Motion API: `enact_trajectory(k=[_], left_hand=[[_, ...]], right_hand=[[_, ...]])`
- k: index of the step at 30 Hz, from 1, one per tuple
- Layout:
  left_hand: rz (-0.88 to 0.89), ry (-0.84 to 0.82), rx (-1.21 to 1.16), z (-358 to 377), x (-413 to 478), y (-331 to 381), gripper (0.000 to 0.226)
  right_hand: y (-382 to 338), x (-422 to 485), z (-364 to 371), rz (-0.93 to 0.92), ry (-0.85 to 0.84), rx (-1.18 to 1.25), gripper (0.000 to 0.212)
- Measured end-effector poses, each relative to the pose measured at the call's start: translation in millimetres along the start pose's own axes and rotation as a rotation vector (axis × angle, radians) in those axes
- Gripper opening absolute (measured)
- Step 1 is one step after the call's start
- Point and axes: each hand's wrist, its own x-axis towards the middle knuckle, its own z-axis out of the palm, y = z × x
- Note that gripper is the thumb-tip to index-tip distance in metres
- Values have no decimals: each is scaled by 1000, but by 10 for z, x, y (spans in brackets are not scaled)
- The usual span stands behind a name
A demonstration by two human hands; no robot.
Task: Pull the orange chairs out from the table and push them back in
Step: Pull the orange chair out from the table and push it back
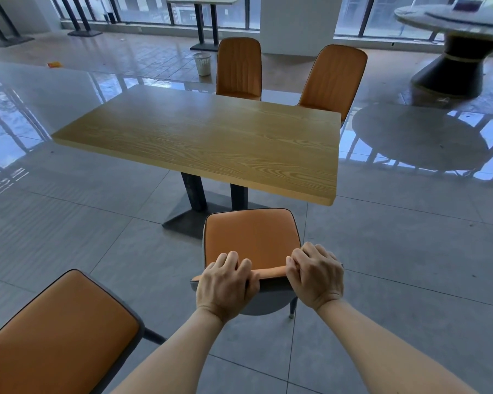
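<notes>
Squarely from the head view: gripping the backrest's top edge of the orange padded chair with dark piping [252,237], with left hand [228,282] and right hand [315,275] set side by side, fingers curled over the rim and pinching it, thumbs hidden behind. Standing out on the grey tiled floor [396,251], seat front close to the near long edge of the light wood-grain rectangular surface [205,137], toward its right corner. Lying straight ahead of both hands, with the surface's long axis slanting across the line of push. Roughly level across the backrest, neither hand clearly nearer. Judged ready for an even forward shove. Parked well apart at lower left: second orange chair [57,331]. Tucked along the far edge: far left orange chair [238,68] and far right orange chair [332,78].
</notes>
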Motion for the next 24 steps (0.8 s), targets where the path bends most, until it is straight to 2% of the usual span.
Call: enact_trajectory(k=[3,7,11,15,24], left_hand=[[-82,-139,6,-83,31,27,42],[-183,-282,8,-259,64,85,45],[-258,-257,-18,-496,8,182,35],[-285,-261,27,-812,-50,265,40],[-397,-223,100,-1560,-515,272,44]], right_hand=[[-12,27,-52,13,-77,12,39],[-42,73,-201,61,-211,90,49],[-156,112,-423,24,-281,97,52],[-305,117,-692,-12,-326,71,39],[-670,-75,-1251,-90,-330,101,34]])
